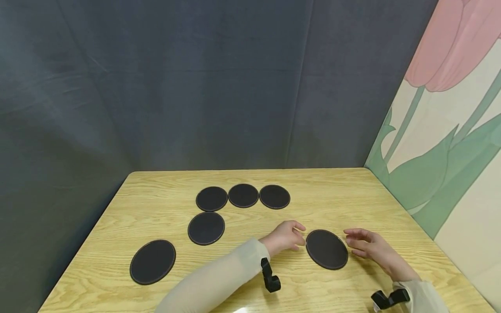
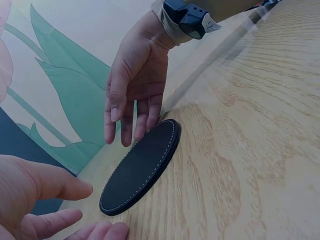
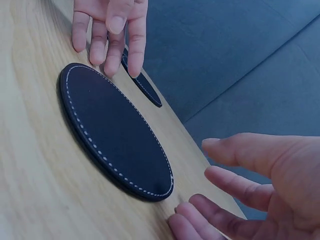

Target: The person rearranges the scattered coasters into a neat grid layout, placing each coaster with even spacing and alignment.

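A round black coaster (image 1: 326,249) with white stitching round its edge lies flat on the wooden table (image 1: 297,287), between my two hands. My left hand (image 1: 285,237) is just left of it, fingers relaxed and holding nothing. On the other side, my right hand (image 1: 369,248) is loosely bent near the coaster's right edge, also holding nothing. In the left wrist view the coaster (image 2: 142,167) lies between the fingertips of both hands. The right wrist view shows the same coaster (image 3: 117,132) with bare table around it.
Three black coasters stand in a row at the back, the middle one (image 1: 243,195) touching its neighbours. Another coaster (image 1: 206,228) sits below the row's left end, and one more (image 1: 152,262) lies at front left. Behind hangs a dark curtain (image 1: 203,87); a tulip-painted wall (image 1: 442,152) borders the right.
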A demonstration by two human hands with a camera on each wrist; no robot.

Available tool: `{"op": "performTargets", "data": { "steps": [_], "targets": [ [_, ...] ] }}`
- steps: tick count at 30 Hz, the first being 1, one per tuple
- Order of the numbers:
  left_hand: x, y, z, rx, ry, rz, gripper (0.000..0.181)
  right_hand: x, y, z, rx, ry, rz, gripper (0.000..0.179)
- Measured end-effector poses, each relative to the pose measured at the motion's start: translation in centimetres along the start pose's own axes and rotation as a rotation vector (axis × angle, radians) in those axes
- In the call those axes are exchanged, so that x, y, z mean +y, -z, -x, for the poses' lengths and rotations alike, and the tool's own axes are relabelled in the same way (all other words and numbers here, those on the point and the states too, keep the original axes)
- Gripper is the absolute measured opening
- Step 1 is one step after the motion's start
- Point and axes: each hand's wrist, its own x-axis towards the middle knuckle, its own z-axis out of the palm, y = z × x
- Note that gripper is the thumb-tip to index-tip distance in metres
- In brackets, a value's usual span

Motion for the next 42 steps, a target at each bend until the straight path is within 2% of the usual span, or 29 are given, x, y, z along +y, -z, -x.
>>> {"op": "performTargets", "data": {
  "steps": [8, 14, 24, 31, 36, 39, 42],
  "targets": [
    [-0.4, -0.3, -0.4, -0.009, -0.003, 0.025, 0.044, 0.1, -0.2, 0.1, -0.052, 0.02, -0.016, 0.057],
    [-0.7, -0.9, -0.5, -0.021, -0.005, 0.051, 0.047, 0.4, -0.2, -0.1, -0.098, 0.006, -0.059, 0.058],
    [-0.5, -1.5, -0.2, 0.016, 0.011, 0.112, 0.045, 0.1, -0.3, 0.1, -0.132, 0.007, -0.114, 0.056],
    [-0.5, -1.5, 0.1, 0.015, 0.012, 0.164, 0.047, 0.2, -0.2, -0.1, -0.161, 0.007, -0.147, 0.051],
    [-0.7, -1.3, 0.1, 0.03, -0.015, 0.127, 0.047, 0.1, -0.4, -0.2, -0.155, 0.001, -0.18, 0.049],
    [-0.7, -1.2, 0.2, 0.058, -0.035, 0.071, 0.048, -0.1, -0.6, -0.3, -0.155, 0.001, -0.193, 0.05],
    [-0.7, -1.0, 0.1, 0.091, -0.039, 0.056, 0.048, -0.4, -0.9, -0.5, -0.141, -0.005, -0.184, 0.053]
  ]
}}
